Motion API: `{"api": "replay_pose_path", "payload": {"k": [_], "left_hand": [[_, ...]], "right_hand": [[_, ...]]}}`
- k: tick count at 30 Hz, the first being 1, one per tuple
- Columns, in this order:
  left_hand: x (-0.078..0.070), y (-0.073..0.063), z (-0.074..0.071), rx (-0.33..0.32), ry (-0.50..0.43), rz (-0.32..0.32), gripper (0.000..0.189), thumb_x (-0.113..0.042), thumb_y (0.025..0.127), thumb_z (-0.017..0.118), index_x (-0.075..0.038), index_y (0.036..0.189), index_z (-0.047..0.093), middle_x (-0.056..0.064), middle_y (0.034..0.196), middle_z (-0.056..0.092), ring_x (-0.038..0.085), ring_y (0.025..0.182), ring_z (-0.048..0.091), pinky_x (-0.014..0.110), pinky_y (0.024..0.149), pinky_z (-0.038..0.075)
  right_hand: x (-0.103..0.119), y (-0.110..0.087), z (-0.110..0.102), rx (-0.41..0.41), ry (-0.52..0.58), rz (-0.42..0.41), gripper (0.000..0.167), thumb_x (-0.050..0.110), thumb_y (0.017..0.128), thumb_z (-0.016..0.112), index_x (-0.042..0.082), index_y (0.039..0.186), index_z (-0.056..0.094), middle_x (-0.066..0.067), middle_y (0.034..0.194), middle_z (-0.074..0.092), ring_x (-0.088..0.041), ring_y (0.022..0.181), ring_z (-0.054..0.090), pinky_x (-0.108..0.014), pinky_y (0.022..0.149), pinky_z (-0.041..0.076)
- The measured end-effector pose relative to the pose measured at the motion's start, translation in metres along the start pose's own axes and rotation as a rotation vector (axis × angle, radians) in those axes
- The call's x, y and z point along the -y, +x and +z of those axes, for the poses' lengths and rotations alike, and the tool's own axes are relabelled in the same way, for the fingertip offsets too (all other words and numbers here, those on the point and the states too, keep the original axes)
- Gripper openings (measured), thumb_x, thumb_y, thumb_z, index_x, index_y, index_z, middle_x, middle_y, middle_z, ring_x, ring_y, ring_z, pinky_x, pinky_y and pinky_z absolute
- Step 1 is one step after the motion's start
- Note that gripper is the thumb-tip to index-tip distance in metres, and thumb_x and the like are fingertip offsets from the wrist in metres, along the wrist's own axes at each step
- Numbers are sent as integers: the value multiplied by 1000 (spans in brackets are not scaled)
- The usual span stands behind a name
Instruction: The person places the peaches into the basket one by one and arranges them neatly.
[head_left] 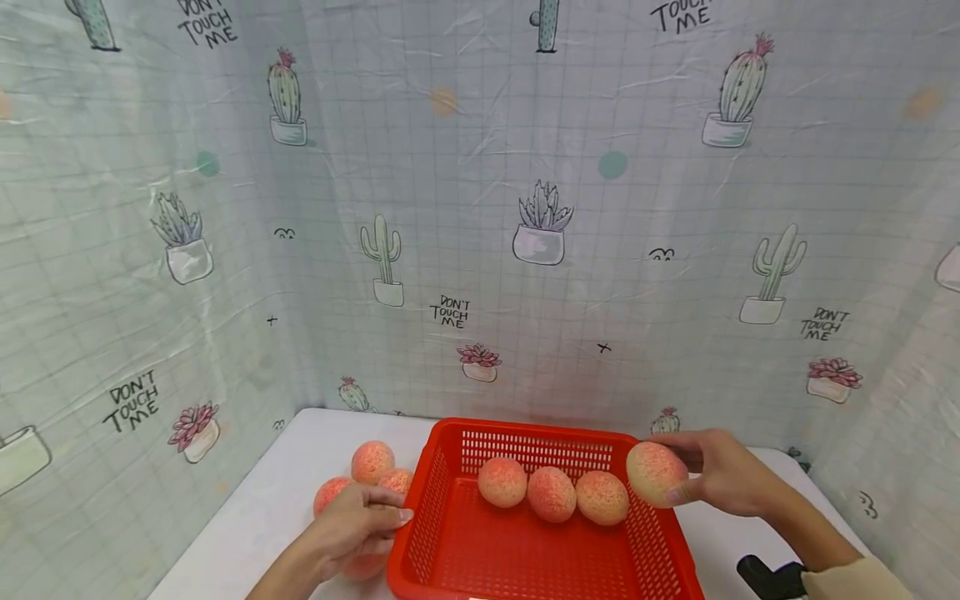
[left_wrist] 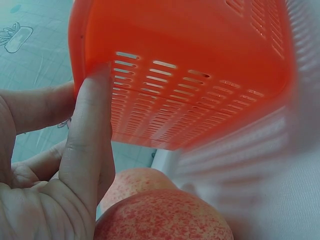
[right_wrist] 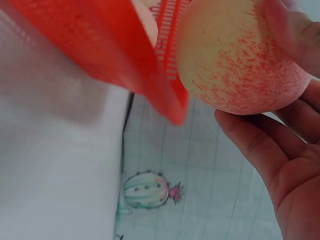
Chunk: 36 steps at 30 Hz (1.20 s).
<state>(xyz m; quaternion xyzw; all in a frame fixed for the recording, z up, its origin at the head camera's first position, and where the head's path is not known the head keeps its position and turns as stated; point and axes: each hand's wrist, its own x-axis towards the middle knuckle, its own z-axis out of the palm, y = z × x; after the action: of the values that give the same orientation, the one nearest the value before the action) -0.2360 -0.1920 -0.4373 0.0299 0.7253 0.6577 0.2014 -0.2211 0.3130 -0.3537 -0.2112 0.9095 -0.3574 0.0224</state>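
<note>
My right hand [head_left: 723,473] holds a peach [head_left: 656,473] between thumb and fingers, over the right rim of the red plastic basket [head_left: 536,571]. In the right wrist view the same peach [right_wrist: 240,60] is close beside the basket's rim [right_wrist: 172,107]. Three more peaches lie in a row inside the basket, the middle peach [head_left: 552,494] among them. My left hand [head_left: 352,529] pinches the basket's left rim, and the left wrist view has its fingers [left_wrist: 87,135] against the slotted wall [left_wrist: 165,95]. Beneath that hand, a peach [left_wrist: 165,217] sits on the table.
Several peaches are left of the basket, including one at the back [head_left: 372,462], partly covered by my left hand. The white table [head_left: 247,533] meets a cactus-print sheet [head_left: 480,208] behind and at both sides. A black object [head_left: 768,577] is near my right sleeve.
</note>
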Motion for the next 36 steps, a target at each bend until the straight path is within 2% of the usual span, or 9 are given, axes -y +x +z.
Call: {"api": "replay_pose_path", "payload": {"k": [6, 11, 22, 29, 36], "left_hand": [[-1, -4, -1, 10, -11, 4, 42, -14, 96, 74, 11, 128, 63, 6, 95, 77, 15, 80, 75, 34, 75, 67], [-2, -5, 0, 13, -19, 2, 41, -13, 96, 74, 11, 127, 63, 7, 95, 77, 14, 80, 75, 34, 75, 67], [-2, -4, -1, 6, -18, -6, 41, -13, 95, 75, 10, 126, 63, 8, 95, 77, 14, 80, 75, 34, 76, 67], [-1, -4, 1, 20, -28, 10, 40, -12, 96, 74, 11, 126, 63, 7, 93, 77, 14, 79, 74, 34, 75, 67], [-3, -5, 0, 10, -18, -1, 41, -14, 95, 76, 10, 126, 64, 9, 95, 77, 15, 79, 74, 35, 76, 67]], "right_hand": [[11, 10, 8, 20, 10, -14, 73, 16, 76, 90, -5, 140, 61, -15, 126, 74, -26, 108, 75, -40, 86, 66], [15, 17, 14, 42, 21, -22, 72, 15, 77, 89, -5, 140, 61, -16, 128, 73, -29, 110, 75, -41, 87, 65], [22, 35, 26, 105, 53, -104, 69, 17, 77, 90, 1, 139, 64, -10, 128, 74, -13, 110, 73, -39, 91, 64], [25, 42, 33, 125, 49, -127, 68, 16, 75, 90, 2, 137, 65, -8, 127, 74, -7, 111, 71, -18, 91, 59], [31, 53, 43, 145, 57, -135, 64, 9, 75, 88, 7, 135, 68, -7, 129, 73, -6, 110, 70, -15, 90, 55]]}}
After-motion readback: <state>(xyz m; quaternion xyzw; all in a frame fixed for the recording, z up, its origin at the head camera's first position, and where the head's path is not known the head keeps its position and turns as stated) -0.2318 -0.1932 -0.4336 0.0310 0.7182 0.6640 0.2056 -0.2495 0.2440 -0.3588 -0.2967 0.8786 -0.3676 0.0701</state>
